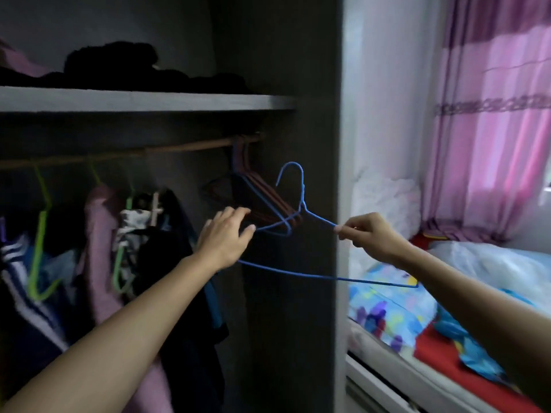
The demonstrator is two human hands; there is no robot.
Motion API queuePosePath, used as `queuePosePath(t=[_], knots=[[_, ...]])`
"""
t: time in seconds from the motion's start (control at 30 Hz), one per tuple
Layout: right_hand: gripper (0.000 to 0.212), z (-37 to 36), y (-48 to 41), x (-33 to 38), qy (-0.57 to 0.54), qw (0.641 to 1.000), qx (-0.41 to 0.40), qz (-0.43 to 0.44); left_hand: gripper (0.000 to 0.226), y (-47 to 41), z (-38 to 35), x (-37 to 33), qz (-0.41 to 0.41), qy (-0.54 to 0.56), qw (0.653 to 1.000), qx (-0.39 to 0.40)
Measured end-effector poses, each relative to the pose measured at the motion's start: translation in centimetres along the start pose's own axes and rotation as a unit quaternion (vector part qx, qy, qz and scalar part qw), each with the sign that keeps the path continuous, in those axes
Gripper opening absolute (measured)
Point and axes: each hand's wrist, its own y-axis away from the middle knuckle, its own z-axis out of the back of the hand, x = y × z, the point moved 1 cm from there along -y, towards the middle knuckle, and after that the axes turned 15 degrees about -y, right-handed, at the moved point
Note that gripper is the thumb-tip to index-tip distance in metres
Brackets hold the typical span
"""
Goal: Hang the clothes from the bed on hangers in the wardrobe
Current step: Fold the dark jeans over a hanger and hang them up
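Note:
A blue wire hanger (301,274) is held off the rail in front of the wardrobe's dark side panel. My right hand (368,236) pinches its right shoulder wire. My left hand (225,238) is at its left end with fingers spread; whether it grips the wire I cannot tell. Behind them several empty reddish-brown hangers (259,201) hang at the right end of the wooden rail (128,155). Clothes lie on the bed (396,314) at the right, among them a blue patterned piece (468,347) on red fabric.
Clothes on green hangers (38,242) fill the left of the rail, with a pink garment (100,234) and dark ones. A shelf (143,101) above carries dark folded items. A white bag (489,265) lies on the bed below a pink curtain (489,120).

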Motion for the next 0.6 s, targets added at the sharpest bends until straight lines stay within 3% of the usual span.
queuePosePath(t=[0.07, 0.2, 0.37, 0.6], knots=[[0.030, 5.4, 3.9, -1.7, 0.003, 1.000, 0.003, -0.023, 0.031, 1.2, -1.9, -5.6, -0.014, 0.061, 0.997, 0.044], [0.030, 15.4, 11.6, -6.7, 0.059, 0.996, -0.014, -0.063, 0.042, 3.8, -6.2, -17.4, -0.073, 0.178, 0.974, 0.118], [0.039, 26.3, 20.7, -13.5, 0.124, 0.976, -0.084, -0.155, 0.025, 5.5, -10.7, -32.1, -0.151, 0.236, 0.943, 0.182], [0.015, 37.1, 29.2, -20.7, 0.096, 0.948, -0.144, -0.268, 0.011, 5.5, -16.9, -50.8, -0.281, 0.290, 0.885, 0.234]])
